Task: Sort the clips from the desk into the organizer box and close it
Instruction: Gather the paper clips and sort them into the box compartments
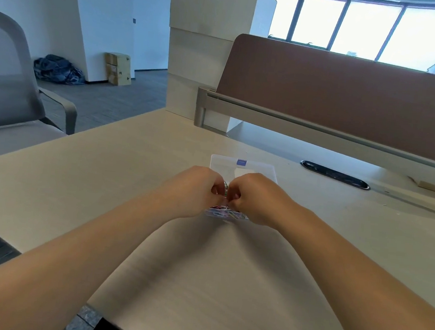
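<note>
A clear plastic organizer box (245, 167) lies open on the desk, its lid with a purple latch tilted away from me. Colourful paper clips (224, 212) fill its near compartment. My left hand (196, 189) and my right hand (255, 197) hover side by side over the box with fingers curled, knuckles almost touching. Between their fingertips I see a small bunch of clips (225, 189), some green, pinched by both hands. Most of the box's inside is hidden under my hands.
A light wooden desk (104, 181) stretches around the box. A brown partition panel (348, 97) runs along the far edge, with a black cable grommet (335, 174) below it. A grey office chair (12, 94) stands at the left.
</note>
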{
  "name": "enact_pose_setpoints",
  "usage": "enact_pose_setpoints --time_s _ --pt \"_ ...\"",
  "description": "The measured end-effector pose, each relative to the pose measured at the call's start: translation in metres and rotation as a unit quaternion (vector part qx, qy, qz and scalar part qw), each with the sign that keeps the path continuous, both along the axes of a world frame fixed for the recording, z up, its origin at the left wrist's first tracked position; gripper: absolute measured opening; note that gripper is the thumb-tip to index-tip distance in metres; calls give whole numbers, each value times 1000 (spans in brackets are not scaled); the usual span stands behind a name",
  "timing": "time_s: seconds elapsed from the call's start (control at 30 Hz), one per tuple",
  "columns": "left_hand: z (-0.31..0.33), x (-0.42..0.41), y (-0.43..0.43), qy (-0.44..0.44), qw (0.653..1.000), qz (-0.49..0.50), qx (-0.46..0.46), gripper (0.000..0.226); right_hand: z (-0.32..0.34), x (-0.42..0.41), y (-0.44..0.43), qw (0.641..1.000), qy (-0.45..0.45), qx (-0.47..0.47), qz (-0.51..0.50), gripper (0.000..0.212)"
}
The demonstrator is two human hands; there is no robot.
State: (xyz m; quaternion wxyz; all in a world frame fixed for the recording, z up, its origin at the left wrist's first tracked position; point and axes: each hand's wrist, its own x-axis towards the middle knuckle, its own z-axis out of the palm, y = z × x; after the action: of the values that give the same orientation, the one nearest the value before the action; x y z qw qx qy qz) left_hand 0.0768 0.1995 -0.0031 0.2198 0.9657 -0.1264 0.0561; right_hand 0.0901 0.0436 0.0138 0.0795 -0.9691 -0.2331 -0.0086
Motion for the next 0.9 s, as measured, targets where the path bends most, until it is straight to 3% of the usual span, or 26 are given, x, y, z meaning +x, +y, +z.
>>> enact_pose_setpoints --time_s 0.63,0.9 --pt "-3 3 -3 -40 999 10 28 18 1 -1 -5 1000 -7 30 -5 17" --pt "-5 5 -3 -1 998 19 57 23 -4 0 3 1000 1 28 0 24"
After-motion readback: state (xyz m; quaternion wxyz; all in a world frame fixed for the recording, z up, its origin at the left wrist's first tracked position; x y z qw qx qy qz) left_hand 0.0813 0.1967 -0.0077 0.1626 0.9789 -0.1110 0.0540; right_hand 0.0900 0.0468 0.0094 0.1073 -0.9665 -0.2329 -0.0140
